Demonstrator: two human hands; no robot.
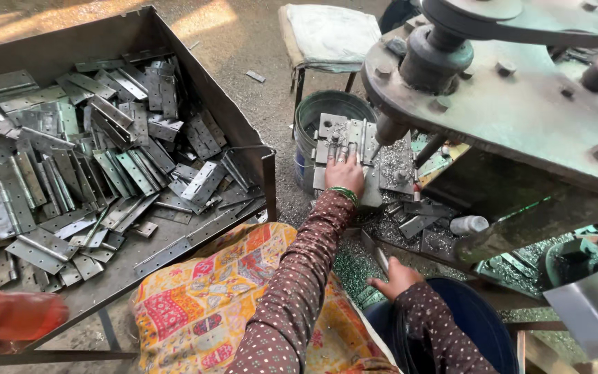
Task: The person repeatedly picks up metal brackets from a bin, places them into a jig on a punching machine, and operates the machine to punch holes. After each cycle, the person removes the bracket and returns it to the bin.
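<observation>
Gritty workshop floor, swarf everywhere. Your left hand (344,173) presses flat on the grey steel hinge plate (340,135) under the drill bit (375,149); right hand (396,277) rests open nearby. Looks mid-drilling, so hold firm.

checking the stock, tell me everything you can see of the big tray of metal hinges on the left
The tray is a large, shallow box of dark, worn sheet metal with raised walls, set on a thin frame. It holds a loose heap of grey metal hinges, flat and perforated, lying at all angles, thickest toward its far left. Its near right part shows bare floor. Neither hand touches it.
</observation>
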